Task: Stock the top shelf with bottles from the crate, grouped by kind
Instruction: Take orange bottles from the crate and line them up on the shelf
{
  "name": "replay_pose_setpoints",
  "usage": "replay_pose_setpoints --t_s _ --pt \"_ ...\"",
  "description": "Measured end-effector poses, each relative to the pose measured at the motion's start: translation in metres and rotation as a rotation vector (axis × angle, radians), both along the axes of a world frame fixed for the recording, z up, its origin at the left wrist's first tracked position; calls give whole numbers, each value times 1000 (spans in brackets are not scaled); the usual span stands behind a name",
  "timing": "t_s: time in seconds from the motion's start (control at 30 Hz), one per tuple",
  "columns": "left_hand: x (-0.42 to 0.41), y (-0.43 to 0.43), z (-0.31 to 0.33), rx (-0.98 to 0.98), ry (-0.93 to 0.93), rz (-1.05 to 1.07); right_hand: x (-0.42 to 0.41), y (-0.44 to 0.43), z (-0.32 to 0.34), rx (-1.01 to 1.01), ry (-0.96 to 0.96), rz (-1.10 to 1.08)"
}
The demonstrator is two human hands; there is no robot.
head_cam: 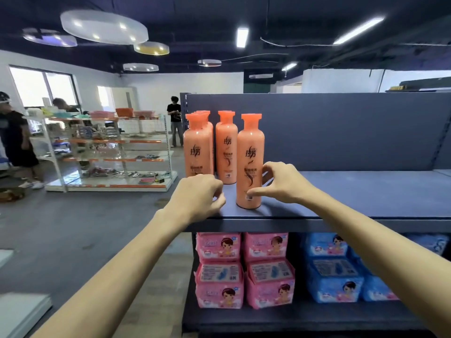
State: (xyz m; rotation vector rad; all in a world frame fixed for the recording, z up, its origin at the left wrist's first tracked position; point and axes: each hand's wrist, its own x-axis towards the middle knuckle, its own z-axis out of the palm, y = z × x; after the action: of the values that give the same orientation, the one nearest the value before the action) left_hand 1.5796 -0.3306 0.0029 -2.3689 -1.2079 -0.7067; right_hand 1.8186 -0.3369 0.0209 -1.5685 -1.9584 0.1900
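Several orange shampoo bottles stand upright at the left end of the dark top shelf (353, 191). One bottle (199, 147) is at the far left with more caps (203, 113) behind it, another (226, 147) stands in the middle, and a third (250, 154) is nearest the shelf's front edge. My right hand (280, 184) grips that front bottle low down, thumb on its label and fingers curled round its right side. My left hand (197, 193) sits at the shelf's front edge, fingers curled with nothing seen in them, hiding the left bottle's base. No crate is in view.
Below the top shelf are pink packs (219, 269) and blue packs (334, 269). The top shelf to the right of the bottles is bare. A white rack (109, 152) stands to the left across the floor, with people near it and one person (175, 123) behind.
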Motion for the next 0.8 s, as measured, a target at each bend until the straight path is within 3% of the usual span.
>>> replay_pose_setpoints --t_s 0.4,0.8 --pt "5 5 3 -70 -112 35 -47 48 2 -74 18 -72" --pt "-15 -2 -7 -80 -91 57 -63 64 2 -125 35 -108"
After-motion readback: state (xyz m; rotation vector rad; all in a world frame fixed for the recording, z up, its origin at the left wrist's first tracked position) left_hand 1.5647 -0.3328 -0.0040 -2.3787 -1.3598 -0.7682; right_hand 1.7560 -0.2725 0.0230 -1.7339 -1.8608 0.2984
